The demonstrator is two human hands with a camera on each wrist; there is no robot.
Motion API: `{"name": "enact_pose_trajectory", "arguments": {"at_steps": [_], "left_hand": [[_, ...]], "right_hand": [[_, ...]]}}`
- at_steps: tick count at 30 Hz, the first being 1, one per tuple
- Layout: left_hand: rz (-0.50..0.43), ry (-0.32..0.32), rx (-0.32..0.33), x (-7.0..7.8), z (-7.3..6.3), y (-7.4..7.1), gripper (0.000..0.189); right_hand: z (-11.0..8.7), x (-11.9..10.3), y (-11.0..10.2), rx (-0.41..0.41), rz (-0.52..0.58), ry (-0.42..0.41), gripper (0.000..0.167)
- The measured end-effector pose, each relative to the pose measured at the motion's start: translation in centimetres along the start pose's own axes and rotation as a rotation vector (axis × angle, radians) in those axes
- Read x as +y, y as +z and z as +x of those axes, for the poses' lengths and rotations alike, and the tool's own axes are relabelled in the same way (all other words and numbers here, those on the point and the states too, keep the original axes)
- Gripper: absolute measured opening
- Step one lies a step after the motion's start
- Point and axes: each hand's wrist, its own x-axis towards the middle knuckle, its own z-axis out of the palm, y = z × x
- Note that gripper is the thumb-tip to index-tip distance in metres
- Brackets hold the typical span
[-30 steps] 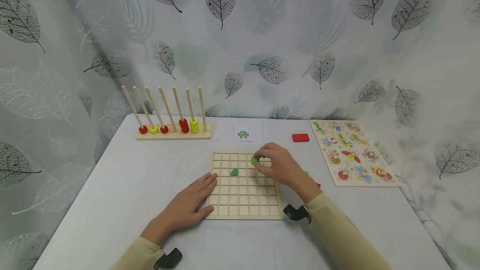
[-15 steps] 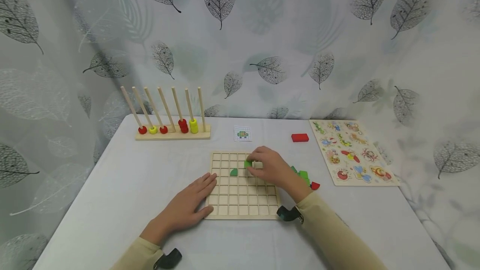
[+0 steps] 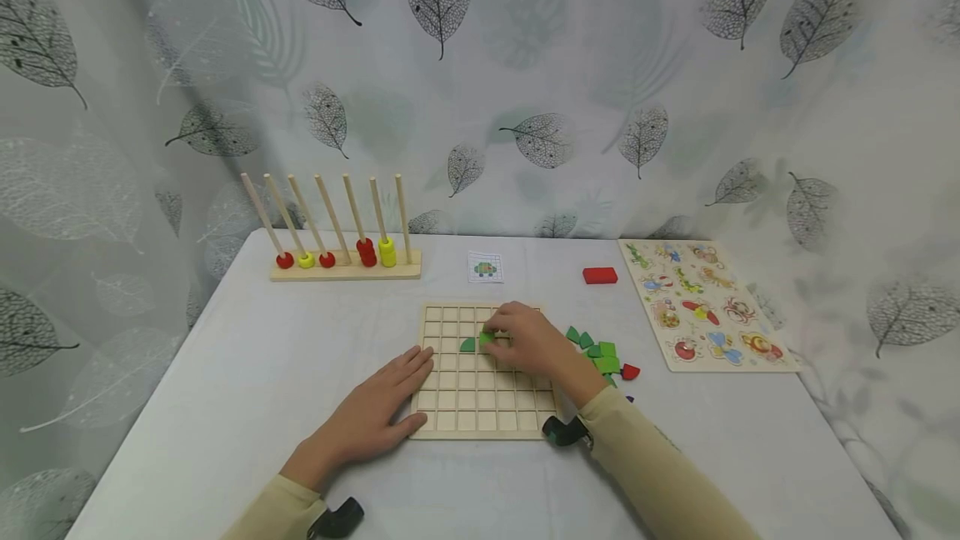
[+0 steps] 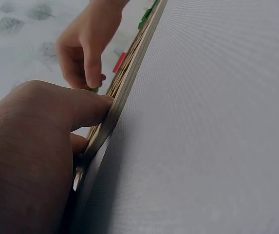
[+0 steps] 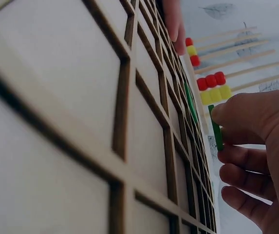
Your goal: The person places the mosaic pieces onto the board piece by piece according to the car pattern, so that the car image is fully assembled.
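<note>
A wooden grid board (image 3: 487, 435) lies on the white-covered table in the head view. My left hand (image 3: 378, 407) rests along its left edge, fingers straight; the left wrist view shows the thumb (image 4: 93, 107) against the board's side. Between thumb and fingertips, my right hand (image 3: 531, 344) pinches a thin light green square tile (image 5: 216, 129), held close over the upper part of the grid. Just left of it, a dark green quarter-round tile (image 3: 468, 345) sits in one cell. Fingers partly cover the held tile in the head view.
Right of the board lies a pile of loose green tiles (image 3: 606, 364), with a red piece (image 3: 630, 372) beside it. Behind stand a peg abacus (image 3: 345, 273), a small picture card (image 3: 486, 257) and a red block (image 3: 600, 276). A picture puzzle board (image 3: 723, 368) lies far right.
My right hand has moved left and toward me over the grid with the green tile, close to the dark green one. More of the loose pile shows. My left hand stays put.
</note>
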Motion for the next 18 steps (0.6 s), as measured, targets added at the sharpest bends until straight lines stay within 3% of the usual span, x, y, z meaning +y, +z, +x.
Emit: {"name": "enact_pose_trajectory", "arguments": {"at_steps": [18], "left_hand": [[-0.006,-0.003,-0.006,0.07,0.05,-0.12,0.076]], "right_hand": [[0.36,0.01,0.56,-0.072,-0.058,0.031,0.022]]}}
